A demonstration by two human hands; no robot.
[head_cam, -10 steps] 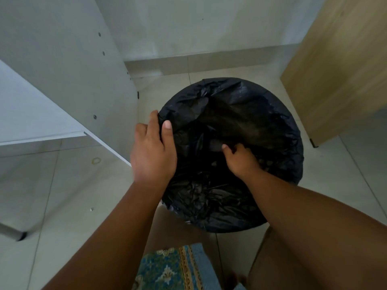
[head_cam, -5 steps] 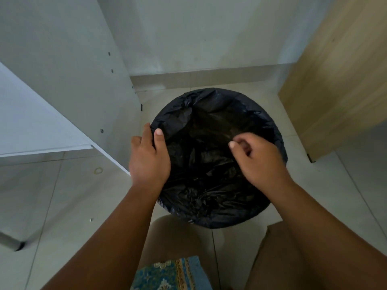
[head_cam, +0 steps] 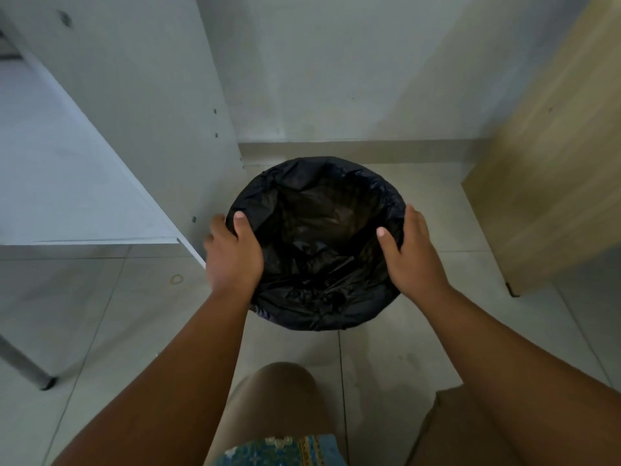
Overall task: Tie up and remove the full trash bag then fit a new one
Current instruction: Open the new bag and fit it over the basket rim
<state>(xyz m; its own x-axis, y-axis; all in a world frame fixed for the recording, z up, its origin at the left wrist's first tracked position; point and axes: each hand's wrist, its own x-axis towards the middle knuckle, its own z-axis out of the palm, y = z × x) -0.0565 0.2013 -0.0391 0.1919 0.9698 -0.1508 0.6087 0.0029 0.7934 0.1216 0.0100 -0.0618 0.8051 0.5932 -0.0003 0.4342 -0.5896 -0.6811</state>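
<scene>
A round bin lined with a black trash bag (head_cam: 316,243) stands on the tiled floor (head_cam: 100,314) at the centre of the frame. The left hand (head_cam: 233,255) clasps the bag's left rim, thumb inside and fingers outside. The right hand (head_cam: 411,255) clasps the right rim likewise (thumb lying over the folded plastic). A white cabinet panel (head_cam: 134,105) fills the upper left; a wooden panel (head_cam: 551,169) stands at right.

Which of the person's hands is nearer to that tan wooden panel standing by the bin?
The right hand. It grips the right rim of the black plastic trash bag, on the side toward the tan wooden panel. The left hand grips the opposite rim, beside the white cabinet.
</scene>
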